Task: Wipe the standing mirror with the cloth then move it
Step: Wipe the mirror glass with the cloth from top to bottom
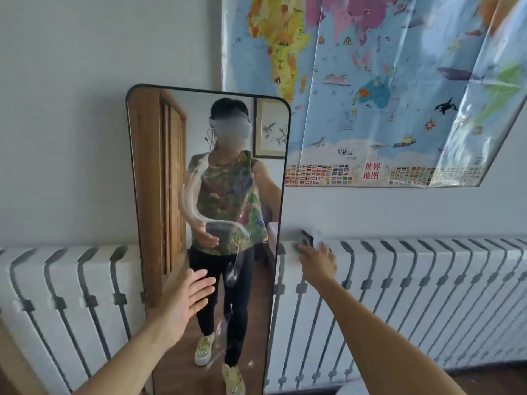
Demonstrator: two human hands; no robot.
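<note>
The mirror's [211, 223] bottom is cut off. The left hand [182, 300] is open, fingers spread, in front of the glass. Farther off, the right hand [318, 262] reaches to the blurry cloth [306, 238] on the radiator [427, 295]; its grip is unclear.

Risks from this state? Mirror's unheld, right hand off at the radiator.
1. The mirror leans against the radiator with neither hand gripping it; the open left hand could nudge it and make it slide or tip.
2. The right hand reaches for the cloth on the radiator top; a loose grab might knock it off.
3. The white smear on the glass may spread rather than lift.
</note>
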